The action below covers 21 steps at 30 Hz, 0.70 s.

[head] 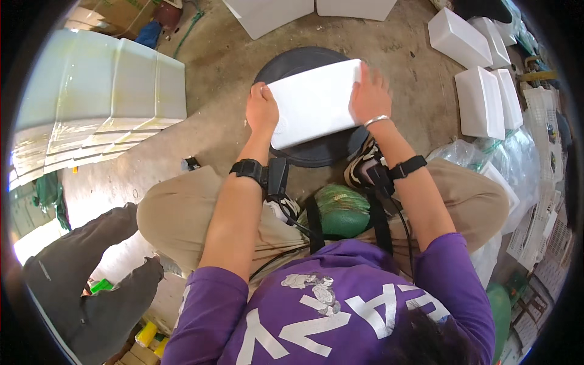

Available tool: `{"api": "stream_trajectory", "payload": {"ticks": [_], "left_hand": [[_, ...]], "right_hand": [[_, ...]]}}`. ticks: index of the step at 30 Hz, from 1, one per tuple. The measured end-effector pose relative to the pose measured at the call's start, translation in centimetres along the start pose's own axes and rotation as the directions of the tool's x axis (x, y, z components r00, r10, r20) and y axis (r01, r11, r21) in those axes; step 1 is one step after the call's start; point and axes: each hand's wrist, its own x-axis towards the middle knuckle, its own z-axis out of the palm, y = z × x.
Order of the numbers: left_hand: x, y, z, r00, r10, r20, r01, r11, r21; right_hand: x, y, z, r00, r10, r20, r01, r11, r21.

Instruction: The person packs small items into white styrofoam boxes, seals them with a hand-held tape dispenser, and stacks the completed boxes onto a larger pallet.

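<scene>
A white foam box (315, 105) sits at a slant above a round black disc (315, 154) on the floor in front of me. My left hand (263, 108) grips the box's left end, its thumb near the upper corner. Against the right end lies my right hand (373, 96), its palm side to the box and its fingers pointing away from me; they are somewhat blurred. The box's underside is hidden, so I cannot tell whether it touches the disc.
Wrapped white foam boxes (132, 86) are stacked at left. More foam boxes stand at the top (278, 18) and right (479, 102). Clear plastic bags (515, 159) lie at right. Another person's dark-trousered legs (91, 269) are at lower left. A green wrapped bundle (342, 212) is between my legs.
</scene>
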Motion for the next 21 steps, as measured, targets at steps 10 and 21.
{"api": "stream_trajectory", "payload": {"ticks": [10, 21], "left_hand": [[0.5, -0.2, 0.2, 0.998, 0.053, 0.034, -0.047, 0.987, -0.156], [4.5, 0.2, -10.9, 0.829, 0.256, 0.498, -0.417, 0.876, 0.244]], "right_hand": [[-6.4, -7.4, 5.6, 0.796, -0.597, 0.102, 0.595, 0.741, -0.312], [-6.5, -9.2, 5.6, 0.752, -0.615, 0.236, 0.655, 0.658, -0.372]]}}
